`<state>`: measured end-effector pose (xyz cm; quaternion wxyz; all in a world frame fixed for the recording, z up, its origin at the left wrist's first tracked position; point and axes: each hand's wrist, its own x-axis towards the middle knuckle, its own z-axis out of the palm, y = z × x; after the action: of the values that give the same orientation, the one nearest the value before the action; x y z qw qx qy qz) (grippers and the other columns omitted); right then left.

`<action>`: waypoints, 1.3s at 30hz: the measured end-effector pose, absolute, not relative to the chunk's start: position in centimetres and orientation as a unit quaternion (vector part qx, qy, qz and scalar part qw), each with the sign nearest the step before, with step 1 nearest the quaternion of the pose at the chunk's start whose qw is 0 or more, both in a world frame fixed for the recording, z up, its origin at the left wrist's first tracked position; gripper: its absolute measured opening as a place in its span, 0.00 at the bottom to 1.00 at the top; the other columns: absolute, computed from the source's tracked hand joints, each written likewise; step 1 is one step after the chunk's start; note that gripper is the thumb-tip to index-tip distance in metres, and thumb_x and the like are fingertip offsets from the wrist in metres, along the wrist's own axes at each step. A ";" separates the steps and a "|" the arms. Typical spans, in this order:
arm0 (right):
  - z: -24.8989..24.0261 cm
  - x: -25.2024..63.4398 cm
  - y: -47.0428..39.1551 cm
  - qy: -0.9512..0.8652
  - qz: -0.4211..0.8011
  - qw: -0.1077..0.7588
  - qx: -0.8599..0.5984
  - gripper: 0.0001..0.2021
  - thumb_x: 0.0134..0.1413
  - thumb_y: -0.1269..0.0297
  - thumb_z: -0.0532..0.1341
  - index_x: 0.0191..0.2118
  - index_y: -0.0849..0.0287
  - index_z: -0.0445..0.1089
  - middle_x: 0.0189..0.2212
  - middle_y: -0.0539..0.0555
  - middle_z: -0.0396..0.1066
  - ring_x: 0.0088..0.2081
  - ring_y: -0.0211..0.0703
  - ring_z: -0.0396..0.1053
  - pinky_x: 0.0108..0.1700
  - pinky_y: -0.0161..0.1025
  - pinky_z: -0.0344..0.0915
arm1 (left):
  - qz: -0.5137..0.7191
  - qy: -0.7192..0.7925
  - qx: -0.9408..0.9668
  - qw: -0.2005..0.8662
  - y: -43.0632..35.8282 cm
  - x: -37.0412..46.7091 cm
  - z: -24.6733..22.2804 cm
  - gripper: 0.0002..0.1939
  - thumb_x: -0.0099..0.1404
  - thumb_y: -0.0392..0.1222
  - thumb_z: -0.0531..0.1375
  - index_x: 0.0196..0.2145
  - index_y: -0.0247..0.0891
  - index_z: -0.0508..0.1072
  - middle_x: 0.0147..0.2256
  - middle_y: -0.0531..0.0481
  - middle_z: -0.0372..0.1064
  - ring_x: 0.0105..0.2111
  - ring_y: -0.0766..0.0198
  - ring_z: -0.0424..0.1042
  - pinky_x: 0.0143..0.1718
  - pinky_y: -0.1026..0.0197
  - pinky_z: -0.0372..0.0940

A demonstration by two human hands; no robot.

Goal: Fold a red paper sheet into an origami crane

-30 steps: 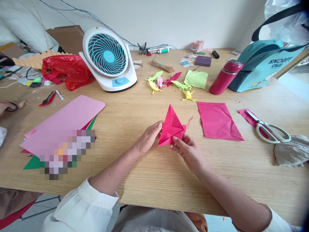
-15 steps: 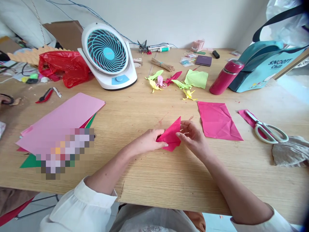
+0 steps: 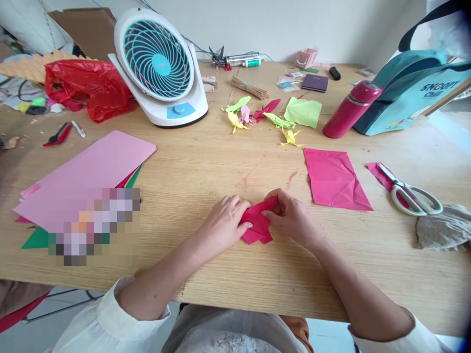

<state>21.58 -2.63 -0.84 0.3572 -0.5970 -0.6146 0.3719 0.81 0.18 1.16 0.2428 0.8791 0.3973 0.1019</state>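
Note:
A small folded piece of red-pink paper [image 3: 257,223] lies low over the wooden table between my hands. My left hand [image 3: 230,218] pinches its left side, thumb on top and the other fingers bent over the far edge. On the right, my right hand [image 3: 289,215] grips the upper right corner between thumb and curled fingers. A creased red-pink sheet [image 3: 336,179] lies flat to the right of my right hand. White-handled scissors [image 3: 414,196] rest on a pink scrap farther right.
Pink and green sheets [image 3: 91,176] are stacked at left, partly under a blurred patch. A fan [image 3: 158,63], folded paper figures [image 3: 290,136], a red bottle [image 3: 351,110] and a blue bag [image 3: 401,98] stand or lie farther back.
The folded paper has been lowered and lies flatter, its upper point no longer standing up. My left hand has turned over it, and my right fingers have closed in on its corner.

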 end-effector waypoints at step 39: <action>-1.4 23.9 -3.3 -0.728 0.280 0.340 -0.526 0.10 0.56 0.80 0.57 0.37 0.57 0.67 0.34 0.49 0.65 0.29 0.34 0.62 0.31 0.34 0.59 | 0.210 0.376 0.896 0.104 -1.6 2.8 -1.6 0.07 0.65 0.29 0.56 0.38 0.37 0.70 0.37 0.48 0.69 0.39 0.58 0.67 0.42 0.56 0.63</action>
<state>23.94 -3.32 -1.37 0.3395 -0.5257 -0.7281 0.2797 2.85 -1.62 -1.56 0.1044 0.8963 0.3765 0.2098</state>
